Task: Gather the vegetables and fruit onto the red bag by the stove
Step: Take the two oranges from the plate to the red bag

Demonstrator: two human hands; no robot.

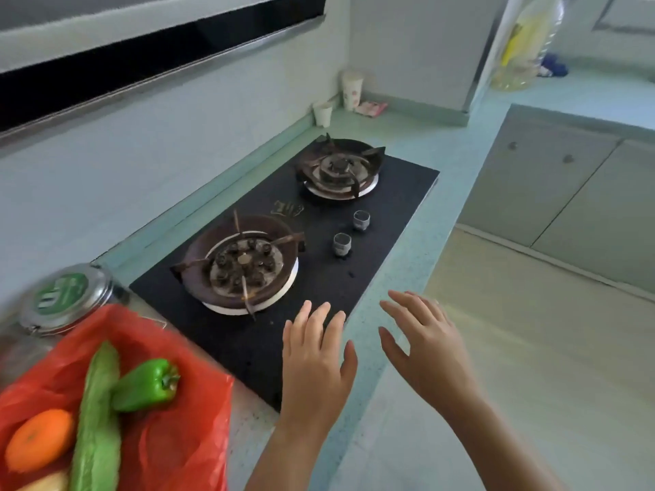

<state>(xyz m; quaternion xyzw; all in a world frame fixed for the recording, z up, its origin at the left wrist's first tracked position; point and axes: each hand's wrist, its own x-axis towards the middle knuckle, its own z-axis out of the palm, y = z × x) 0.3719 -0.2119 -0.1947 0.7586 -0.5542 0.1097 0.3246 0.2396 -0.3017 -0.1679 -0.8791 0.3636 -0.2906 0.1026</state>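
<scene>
The red bag (184,412) lies spread on the counter at the bottom left, just left of the stove (382,214). On it rest a long green cucumber (97,419), a green pepper (147,384) leaning against it, an orange (39,439) and a pale yellowish item (46,483) cut off by the frame edge. My left hand (313,363) hovers over the stove's front corner, fingers spread, holding nothing. My right hand (423,345) hangs beside it over the counter edge, also spread and holding nothing.
A glass jar with a metal lid (63,295) stands behind the bag. The stove has two burners (244,264) and two knobs (342,242). Paper cups (323,113) stand in the far corner. A large oil bottle (528,44) sits at the back right.
</scene>
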